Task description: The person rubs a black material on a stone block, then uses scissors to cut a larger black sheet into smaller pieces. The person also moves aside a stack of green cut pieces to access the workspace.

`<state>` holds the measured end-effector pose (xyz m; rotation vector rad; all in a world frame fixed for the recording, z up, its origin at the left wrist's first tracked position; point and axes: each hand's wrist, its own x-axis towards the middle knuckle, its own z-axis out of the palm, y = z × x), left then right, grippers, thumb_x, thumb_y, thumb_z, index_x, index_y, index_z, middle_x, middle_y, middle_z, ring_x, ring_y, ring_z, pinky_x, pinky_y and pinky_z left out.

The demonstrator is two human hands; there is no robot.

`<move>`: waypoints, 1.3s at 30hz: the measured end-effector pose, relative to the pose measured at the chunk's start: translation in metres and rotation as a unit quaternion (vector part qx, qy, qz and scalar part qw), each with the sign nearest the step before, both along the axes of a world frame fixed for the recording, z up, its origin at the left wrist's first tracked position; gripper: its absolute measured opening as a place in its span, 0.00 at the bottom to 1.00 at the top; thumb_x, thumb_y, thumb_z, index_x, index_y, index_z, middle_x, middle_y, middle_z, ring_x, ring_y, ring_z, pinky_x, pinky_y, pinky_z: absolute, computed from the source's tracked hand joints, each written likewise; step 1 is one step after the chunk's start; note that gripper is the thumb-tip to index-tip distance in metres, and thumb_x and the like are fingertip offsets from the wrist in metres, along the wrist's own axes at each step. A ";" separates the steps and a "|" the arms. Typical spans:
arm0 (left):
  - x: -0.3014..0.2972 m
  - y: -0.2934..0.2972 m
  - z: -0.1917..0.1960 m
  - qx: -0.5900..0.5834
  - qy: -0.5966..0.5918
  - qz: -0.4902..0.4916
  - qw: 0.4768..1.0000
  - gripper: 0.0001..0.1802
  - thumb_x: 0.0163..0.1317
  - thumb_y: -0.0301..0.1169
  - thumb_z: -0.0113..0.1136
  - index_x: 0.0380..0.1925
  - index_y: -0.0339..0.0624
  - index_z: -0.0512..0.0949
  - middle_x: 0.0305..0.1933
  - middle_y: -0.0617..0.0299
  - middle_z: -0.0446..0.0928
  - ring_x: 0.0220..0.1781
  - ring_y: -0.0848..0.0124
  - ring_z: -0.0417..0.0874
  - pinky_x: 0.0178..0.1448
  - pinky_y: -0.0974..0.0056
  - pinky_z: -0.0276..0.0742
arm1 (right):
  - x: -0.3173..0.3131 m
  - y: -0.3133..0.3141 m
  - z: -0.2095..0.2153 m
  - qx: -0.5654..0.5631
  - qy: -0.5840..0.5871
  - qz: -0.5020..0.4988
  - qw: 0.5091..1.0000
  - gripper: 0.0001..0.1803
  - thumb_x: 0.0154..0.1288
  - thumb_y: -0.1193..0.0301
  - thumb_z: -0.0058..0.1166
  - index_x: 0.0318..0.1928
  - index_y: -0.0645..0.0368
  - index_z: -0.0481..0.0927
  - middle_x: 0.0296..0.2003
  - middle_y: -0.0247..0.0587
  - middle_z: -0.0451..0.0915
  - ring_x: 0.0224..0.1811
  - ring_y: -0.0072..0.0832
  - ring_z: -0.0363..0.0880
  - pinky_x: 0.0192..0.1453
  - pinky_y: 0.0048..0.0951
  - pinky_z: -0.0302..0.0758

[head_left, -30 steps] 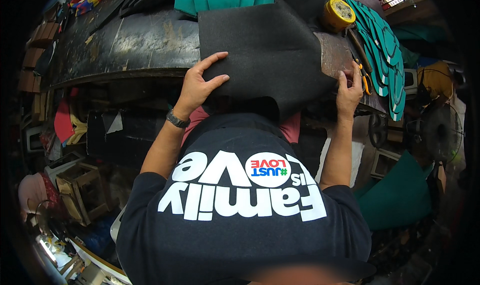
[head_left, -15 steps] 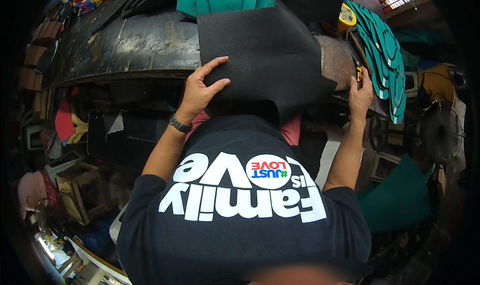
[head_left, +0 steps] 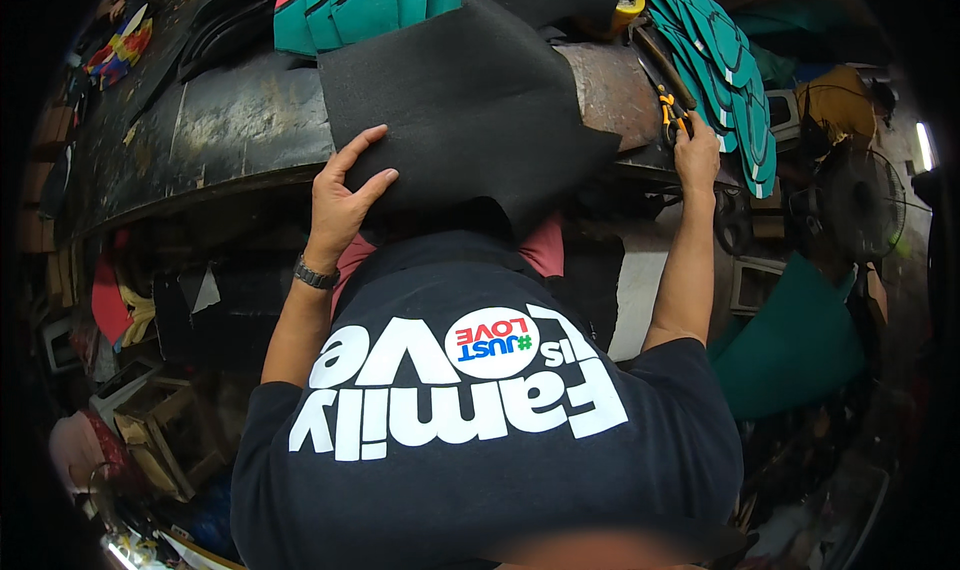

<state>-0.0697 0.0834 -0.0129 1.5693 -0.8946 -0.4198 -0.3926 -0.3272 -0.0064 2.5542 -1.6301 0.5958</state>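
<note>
A large black sheet [head_left: 450,100] with a ragged right edge lies on the table and hangs over its near edge toward my lap. My left hand [head_left: 342,195] rests at the sheet's left edge, thumb and fingers spread apart on it. To the right, my right hand [head_left: 697,158] has its fingers closed at the handles of what look like orange-and-black scissors [head_left: 669,110]. The scissors lie over the table's right end, beside a dark bar [head_left: 664,68]; the hand partly hides their handle ends.
Green cut pieces are stacked at the back [head_left: 370,8], and more green pieces [head_left: 712,55] lie fanned out at right. A yellow-rimmed roll [head_left: 628,6] stands near them. The dark table [head_left: 255,110] curves leftward. A fan [head_left: 862,205] stands at right.
The view has shifted, so the table and sheet appear farther left. My right hand has moved rightward relative to the table, and more of the scissors shows. My left hand stays on the sheet.
</note>
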 end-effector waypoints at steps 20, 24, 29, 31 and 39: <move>-0.002 0.006 0.008 -0.018 0.078 -0.025 0.996 0.31 0.59 0.22 0.71 0.65 0.36 0.76 0.64 0.55 0.79 0.65 0.69 0.78 0.70 0.64 0.72 | -0.039 0.013 0.037 0.322 -0.150 0.032 0.934 0.31 0.55 0.76 0.57 0.63 0.54 0.78 0.29 0.36 0.79 0.26 0.21 0.77 0.32 0.24 0.73; -0.004 0.007 0.010 -0.031 0.111 -0.031 0.993 0.33 0.58 0.22 0.72 0.66 0.36 0.76 0.65 0.54 0.78 0.65 0.68 0.78 0.71 0.64 0.70 | -0.048 0.048 0.057 0.461 -0.329 0.073 0.821 0.37 0.57 0.79 0.59 0.70 0.57 0.70 0.33 0.33 0.81 0.30 0.18 0.79 0.32 0.17 0.75; -0.010 0.002 0.013 -0.080 0.167 -0.018 0.983 0.32 0.58 0.22 0.71 0.65 0.34 0.76 0.63 0.53 0.79 0.62 0.68 0.80 0.68 0.65 0.74 | -0.033 0.124 0.073 0.552 -0.512 0.178 0.633 0.48 0.54 0.81 0.66 0.76 0.59 0.61 0.41 0.40 0.81 0.41 0.27 0.84 0.46 0.27 0.83; -0.012 -0.001 0.014 -0.100 0.197 -0.017 0.975 0.32 0.59 0.21 0.70 0.65 0.35 0.75 0.63 0.53 0.78 0.61 0.68 0.80 0.68 0.65 0.74 | -0.022 0.152 0.075 0.604 -0.514 0.197 0.576 0.49 0.53 0.80 0.69 0.76 0.56 0.61 0.40 0.41 0.79 0.42 0.29 0.84 0.47 0.31 0.84; -0.017 -0.007 0.022 -0.148 0.283 -0.027 0.947 0.31 0.61 0.17 0.68 0.66 0.35 0.74 0.61 0.53 0.77 0.58 0.69 0.81 0.63 0.65 0.81 | -0.004 0.214 0.055 0.788 -0.265 0.264 0.490 0.50 0.51 0.53 0.77 0.71 0.62 0.69 0.33 0.39 0.80 0.30 0.26 0.83 0.37 0.23 0.79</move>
